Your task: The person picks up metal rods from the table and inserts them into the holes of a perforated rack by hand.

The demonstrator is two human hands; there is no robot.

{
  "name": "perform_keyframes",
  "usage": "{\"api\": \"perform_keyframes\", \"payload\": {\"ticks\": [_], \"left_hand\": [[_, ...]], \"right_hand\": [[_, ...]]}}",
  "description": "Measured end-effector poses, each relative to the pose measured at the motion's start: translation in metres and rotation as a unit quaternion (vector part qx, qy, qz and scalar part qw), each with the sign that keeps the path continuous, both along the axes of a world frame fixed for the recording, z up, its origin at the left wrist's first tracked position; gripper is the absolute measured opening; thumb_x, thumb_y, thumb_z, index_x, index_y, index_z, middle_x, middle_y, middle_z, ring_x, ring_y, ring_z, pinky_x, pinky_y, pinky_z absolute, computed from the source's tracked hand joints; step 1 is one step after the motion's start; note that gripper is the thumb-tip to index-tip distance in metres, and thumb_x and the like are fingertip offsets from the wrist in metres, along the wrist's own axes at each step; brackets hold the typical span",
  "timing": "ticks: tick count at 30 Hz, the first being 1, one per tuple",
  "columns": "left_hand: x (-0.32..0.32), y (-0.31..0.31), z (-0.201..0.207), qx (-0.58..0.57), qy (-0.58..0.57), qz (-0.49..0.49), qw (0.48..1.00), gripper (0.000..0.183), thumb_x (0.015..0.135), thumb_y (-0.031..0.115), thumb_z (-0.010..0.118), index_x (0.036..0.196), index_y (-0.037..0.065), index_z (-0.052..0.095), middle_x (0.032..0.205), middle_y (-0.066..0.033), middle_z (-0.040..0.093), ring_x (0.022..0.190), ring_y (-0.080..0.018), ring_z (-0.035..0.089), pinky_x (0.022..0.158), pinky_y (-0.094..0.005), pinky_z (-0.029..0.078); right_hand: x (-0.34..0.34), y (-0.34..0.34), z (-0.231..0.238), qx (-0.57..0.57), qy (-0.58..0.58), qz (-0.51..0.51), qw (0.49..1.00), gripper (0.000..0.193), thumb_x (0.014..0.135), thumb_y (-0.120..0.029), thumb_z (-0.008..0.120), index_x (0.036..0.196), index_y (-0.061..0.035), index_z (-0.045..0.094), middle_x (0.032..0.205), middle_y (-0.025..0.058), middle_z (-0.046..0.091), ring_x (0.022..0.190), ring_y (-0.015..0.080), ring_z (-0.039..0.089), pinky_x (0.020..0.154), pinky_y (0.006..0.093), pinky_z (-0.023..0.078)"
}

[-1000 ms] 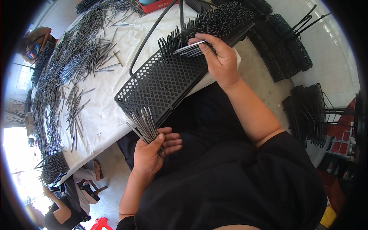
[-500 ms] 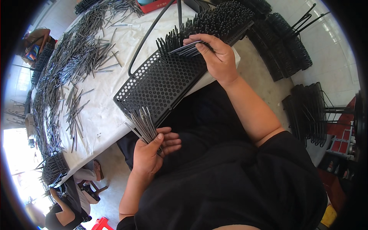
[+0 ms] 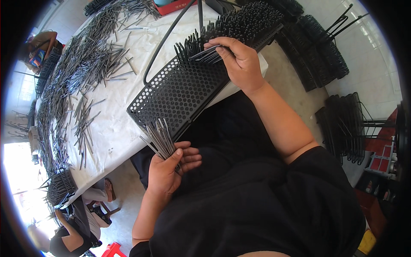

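Note:
My left hand [image 3: 165, 173] is closed round a fanned bundle of thin grey metal rods [image 3: 159, 139], its fingertips curled loosely below them. The bundle lies beside the near left corner of a black perforated metal rack [image 3: 171, 100]. Over the rack's middle, my right hand [image 3: 244, 66] pinches a few slim rods [image 3: 207, 55] between thumb and fingers, tilted toward the left. Just past those fingers, dark rods [image 3: 248, 21] stand upright, densely packed in the holes of the rack's far right part. The holes toward its left end hold no rods. My right fingers partly hide the rods' ends.
Loose metal rods [image 3: 85, 55] are heaped across the white-covered table [image 3: 128, 90]. A thin black handle [image 3: 165, 40] arches above the rack. Filled black racks [image 3: 317, 51] and stacked ones [image 3: 342, 126] stand at right. Other people [image 3: 70, 240] sit along the table's left side.
My right hand has shifted very slightly left with its rods. The left hand and its bundle are almost unmoved.

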State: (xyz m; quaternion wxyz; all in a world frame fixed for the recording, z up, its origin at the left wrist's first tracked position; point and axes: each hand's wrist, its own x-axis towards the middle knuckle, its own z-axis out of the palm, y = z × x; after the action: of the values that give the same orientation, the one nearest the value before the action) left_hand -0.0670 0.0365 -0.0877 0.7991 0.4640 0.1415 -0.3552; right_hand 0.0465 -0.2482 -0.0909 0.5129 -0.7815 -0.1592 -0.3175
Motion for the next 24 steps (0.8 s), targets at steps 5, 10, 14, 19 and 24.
{"api": "perform_keyframes", "payload": {"ticks": [5, 10, 14, 19, 24], "left_hand": [[0.001, 0.002, 0.0, -0.006, 0.005, -0.006, 1.0, 0.027, 0.1, 0.008, 0.048, 0.12, -0.009, 0.053, 0.106, -0.0243, 0.064, 0.095, -0.0347, 0.067, 0.085, -0.0466, 0.058], [0.001, 0.002, -0.003, -0.023, 0.007, -0.006, 1.0, 0.028, 0.098, 0.009, 0.051, 0.12, -0.01, 0.053, 0.105, -0.0244, 0.064, 0.095, -0.0344, 0.067, 0.085, -0.0458, 0.058], [0.001, 0.002, -0.002, -0.024, 0.006, -0.004, 1.0, 0.028, 0.098, 0.009, 0.052, 0.12, -0.01, 0.053, 0.105, -0.0243, 0.064, 0.095, -0.0343, 0.067, 0.086, -0.0458, 0.058], [0.001, 0.002, -0.002, -0.027, 0.008, -0.001, 1.0, 0.028, 0.098, 0.008, 0.051, 0.12, -0.01, 0.052, 0.105, -0.024, 0.064, 0.095, -0.0339, 0.067, 0.086, -0.0455, 0.058], [0.001, 0.001, -0.001, -0.017, 0.01, -0.007, 1.0, 0.028, 0.098, 0.008, 0.051, 0.121, -0.009, 0.052, 0.105, -0.0231, 0.064, 0.095, -0.0325, 0.067, 0.084, -0.0453, 0.059]], "right_hand": [[-0.002, 0.002, -0.001, -0.047, -0.049, -0.036, 0.997, 0.014, 0.09, -0.001, 0.063, 0.103, -0.002, 0.067, 0.096, 0.0115, 0.071, 0.085, 0.0216, 0.07, 0.076, 0.027, 0.055], [0.0, 0.0, 0.003, -0.054, -0.013, 0.013, 0.998, 0.013, 0.091, -0.002, 0.062, 0.102, -0.0029, 0.068, 0.096, 0.0106, 0.071, 0.086, 0.0208, 0.07, 0.077, 0.0261, 0.054], [0.006, -0.006, 0.008, -0.044, 0.036, 0.102, 0.993, 0.017, 0.092, 0.002, 0.057, 0.106, -0.0004, 0.067, 0.102, 0.0095, 0.071, 0.096, 0.0174, 0.068, 0.088, 0.0267, 0.052], [0.009, 0.004, 0.018, -0.085, 0.037, 0.045, 0.995, 0.014, 0.094, -0.001, 0.056, 0.105, -0.0017, 0.064, 0.101, 0.0085, 0.071, 0.094, 0.0177, 0.069, 0.083, 0.027, 0.052], [0.021, 0.026, 0.016, -0.128, 0.006, -0.104, 0.986, 0.013, 0.093, -0.005, 0.058, 0.105, -0.002, 0.059, 0.09, 0.0122, 0.07, 0.083, 0.0245, 0.07, 0.073, 0.0311, 0.053]]}}
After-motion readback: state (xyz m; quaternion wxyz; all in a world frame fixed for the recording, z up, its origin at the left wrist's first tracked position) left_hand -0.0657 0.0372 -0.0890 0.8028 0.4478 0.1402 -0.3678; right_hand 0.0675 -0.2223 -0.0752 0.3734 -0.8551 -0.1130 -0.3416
